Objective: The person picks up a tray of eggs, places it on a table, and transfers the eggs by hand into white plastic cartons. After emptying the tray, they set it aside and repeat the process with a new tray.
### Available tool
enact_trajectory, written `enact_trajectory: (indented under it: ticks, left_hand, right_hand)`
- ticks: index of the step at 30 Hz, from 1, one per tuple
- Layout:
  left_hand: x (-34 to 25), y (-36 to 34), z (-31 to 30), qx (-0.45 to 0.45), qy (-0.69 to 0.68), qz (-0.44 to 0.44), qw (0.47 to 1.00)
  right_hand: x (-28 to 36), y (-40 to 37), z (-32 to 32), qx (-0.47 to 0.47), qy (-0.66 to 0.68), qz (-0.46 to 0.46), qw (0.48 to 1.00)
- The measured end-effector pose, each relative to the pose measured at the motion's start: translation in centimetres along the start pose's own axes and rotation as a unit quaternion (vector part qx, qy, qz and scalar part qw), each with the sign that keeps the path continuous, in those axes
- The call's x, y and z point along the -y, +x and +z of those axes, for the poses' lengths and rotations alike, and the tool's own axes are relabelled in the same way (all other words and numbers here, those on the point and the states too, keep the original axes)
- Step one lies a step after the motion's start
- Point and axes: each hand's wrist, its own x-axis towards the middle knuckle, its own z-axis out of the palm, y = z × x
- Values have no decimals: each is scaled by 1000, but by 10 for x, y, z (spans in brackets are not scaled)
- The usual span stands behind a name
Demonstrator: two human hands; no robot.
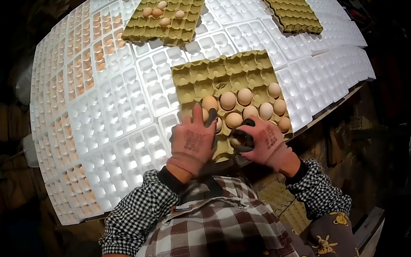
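A pulp egg tray (221,68) lies in front of me, its nearer rows partly filled with pale and brown eggs (228,100). My left hand (192,143), in a pink glove with dark fingertips, reaches over the tray's left side. Between its forefinger and thumb is an egg (205,115), partly hidden. My right hand (264,141), gloved alike, is at the near edge with fingers curled around a shadowed, rounded thing that looks like an egg. More eggs (266,110) sit beside its fingertips.
White plastic egg trays (125,100) cover the table, some at the left holding brown eggs (80,75). Behind lies another pulp tray (171,31) with several eggs. An eggless pulp tray (291,11) rests at the right. The table edge (326,111) runs along the near right.
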Motion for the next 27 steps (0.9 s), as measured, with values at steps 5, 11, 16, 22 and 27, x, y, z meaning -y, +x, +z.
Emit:
enact_trajectory:
  ticks: [5,11,16,22,27]
  left_hand:
    - [20,-11,6,-17,-435,-97,895]
    - [59,-56,55,147,-988,1,45]
    - [60,-85,54,-3,-949,-77,306]
    - [174,-157,51,-198,-621,-502,569]
    - [210,-103,76,-233,-255,-305,888]
  right_hand:
    - [-14,-13,-29,-63,682,189,704]
    - [1,35,-31,-35,-61,23,997]
    - [15,53,-21,85,-246,-6,966]
    - [62,62,-47,124,594,247,756]
    - [129,149,102,-31,143,-17,989]
